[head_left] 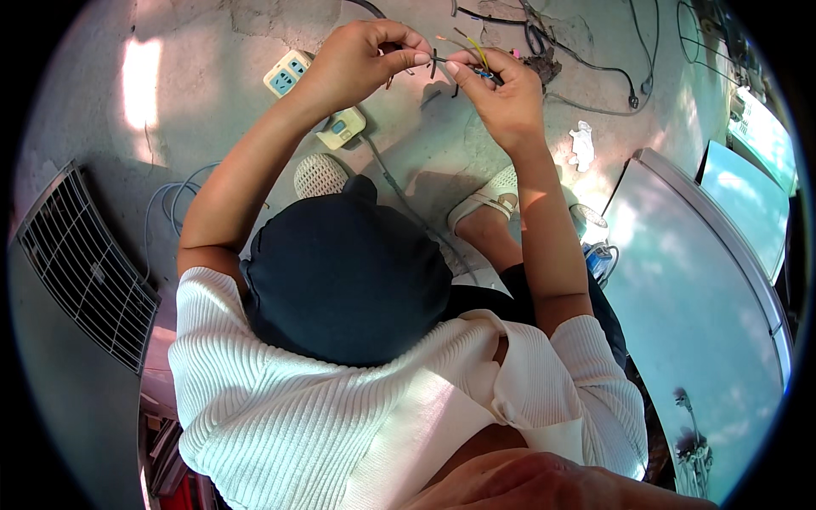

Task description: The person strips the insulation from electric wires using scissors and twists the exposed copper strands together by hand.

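Both my hands are raised close together at the top of the view, over the concrete floor. My left hand [370, 64] pinches one side of a thin dark wire [434, 63] between thumb and forefinger. My right hand [503, 89] is closed on the other side of it. Several coloured wires come out of my right fingers: a yellow-green wire [473, 44] points up, and a blue wire [484, 75] lies against the fingers. Where the dark wire joins the others is too small to make out.
A cream power strip [344, 127] lies partly behind my left forearm, its grey cord running past my foot. Black cables with a plug [632, 100] lie at the far right. White appliance panels [680, 246] stand at right, a metal grille [89, 263] at left. Crumpled white paper [581, 146] lies nearby.
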Tool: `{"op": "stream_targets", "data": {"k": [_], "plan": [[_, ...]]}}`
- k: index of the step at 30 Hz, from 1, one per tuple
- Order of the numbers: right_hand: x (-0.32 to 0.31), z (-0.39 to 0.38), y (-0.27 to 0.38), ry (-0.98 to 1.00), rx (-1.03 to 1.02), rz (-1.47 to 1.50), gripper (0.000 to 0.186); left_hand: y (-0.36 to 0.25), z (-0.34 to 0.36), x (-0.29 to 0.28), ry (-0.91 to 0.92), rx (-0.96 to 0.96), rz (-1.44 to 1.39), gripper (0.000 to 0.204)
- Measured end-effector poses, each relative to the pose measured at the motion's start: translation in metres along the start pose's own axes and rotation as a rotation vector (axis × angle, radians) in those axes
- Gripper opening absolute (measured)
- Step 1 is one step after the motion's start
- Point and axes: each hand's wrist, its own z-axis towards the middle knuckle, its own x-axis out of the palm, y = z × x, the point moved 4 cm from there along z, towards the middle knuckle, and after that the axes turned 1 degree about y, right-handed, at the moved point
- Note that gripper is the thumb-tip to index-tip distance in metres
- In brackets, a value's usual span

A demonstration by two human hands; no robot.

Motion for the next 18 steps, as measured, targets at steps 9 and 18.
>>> {"op": "stream_targets", "data": {"k": [9,18], "plan": [[0.000,0.001,-0.006,0.008,0.051,-0.068,0.024,-0.002,0.000,0.004,-0.019,0.083,-0.001,0.021],[0.000,0.006,-0.020,0.260,0.149,0.095,0.020,0.001,-0.001,0.002,-0.107,0.358,0.364,0.015]]}}
